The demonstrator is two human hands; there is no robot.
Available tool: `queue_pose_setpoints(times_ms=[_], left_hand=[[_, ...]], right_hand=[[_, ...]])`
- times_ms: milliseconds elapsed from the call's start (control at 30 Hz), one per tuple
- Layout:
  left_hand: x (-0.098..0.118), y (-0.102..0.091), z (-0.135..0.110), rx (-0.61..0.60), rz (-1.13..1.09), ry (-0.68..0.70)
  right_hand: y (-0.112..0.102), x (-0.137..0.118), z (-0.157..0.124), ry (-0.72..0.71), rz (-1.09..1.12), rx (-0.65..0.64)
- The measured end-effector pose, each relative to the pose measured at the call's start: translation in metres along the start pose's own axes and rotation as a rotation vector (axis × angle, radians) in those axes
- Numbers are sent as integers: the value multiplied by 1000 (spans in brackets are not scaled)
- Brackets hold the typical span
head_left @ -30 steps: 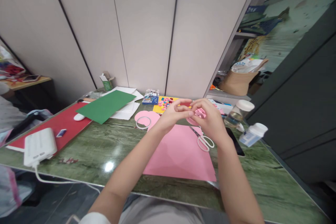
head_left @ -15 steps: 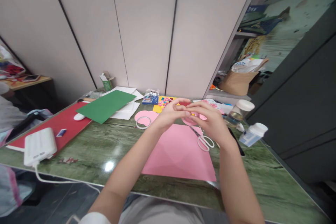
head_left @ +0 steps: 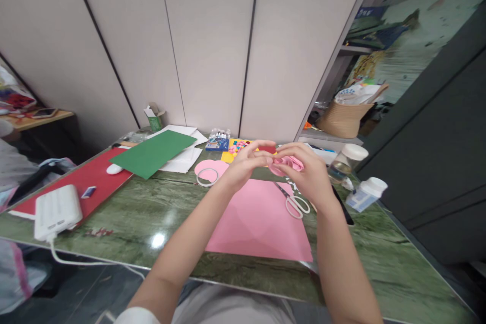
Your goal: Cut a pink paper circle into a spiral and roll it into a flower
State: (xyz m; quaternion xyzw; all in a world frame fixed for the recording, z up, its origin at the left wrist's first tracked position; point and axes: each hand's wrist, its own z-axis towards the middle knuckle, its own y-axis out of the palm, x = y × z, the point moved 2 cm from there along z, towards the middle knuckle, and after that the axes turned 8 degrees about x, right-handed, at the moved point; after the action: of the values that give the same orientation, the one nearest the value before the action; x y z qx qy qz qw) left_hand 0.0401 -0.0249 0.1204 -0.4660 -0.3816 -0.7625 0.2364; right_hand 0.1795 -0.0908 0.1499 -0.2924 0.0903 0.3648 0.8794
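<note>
A small curled pink paper piece (head_left: 281, 166), rolled in layers like a rosette, is held up between both hands. My left hand (head_left: 243, 164) pinches its left edge with the thumb tip, the other fingers stretched above. My right hand (head_left: 307, 172) closes around its right side with thumb and fingers, hiding part of it. Below the hands lies a pink paper sheet (head_left: 258, 223). White-handled scissors (head_left: 297, 207) rest on the sheet's right edge. To the left, a white ring (head_left: 207, 177) lies on a pink scalloped paper cutout (head_left: 200, 166).
Green paper (head_left: 155, 153) overlaps white sheets and red paper (head_left: 102, 177) on the left. A white power bank (head_left: 58, 211) sits at the front left with its cable hanging. A marker box (head_left: 217, 142) stands behind. A lidded jar (head_left: 346, 162) and white bottle (head_left: 366, 194) stand at right.
The fingers have parted slightly and shifted around the curled pink paper, so more of its rolled layers shows. Both forearms stay nearly in place.
</note>
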Motion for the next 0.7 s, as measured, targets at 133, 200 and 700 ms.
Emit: queue_pose_setpoints(times_ms=[133,200,700], left_hand=[[0,1,-1,-17,19,-19],[1,2,-2,-28,37,-42],[3,3,-1,-10,47,-112]], right_hand=[[1,1,0,3,15,-12],[1,2,0,4,20,-25],[0,-1,-2,-32,27,-103]])
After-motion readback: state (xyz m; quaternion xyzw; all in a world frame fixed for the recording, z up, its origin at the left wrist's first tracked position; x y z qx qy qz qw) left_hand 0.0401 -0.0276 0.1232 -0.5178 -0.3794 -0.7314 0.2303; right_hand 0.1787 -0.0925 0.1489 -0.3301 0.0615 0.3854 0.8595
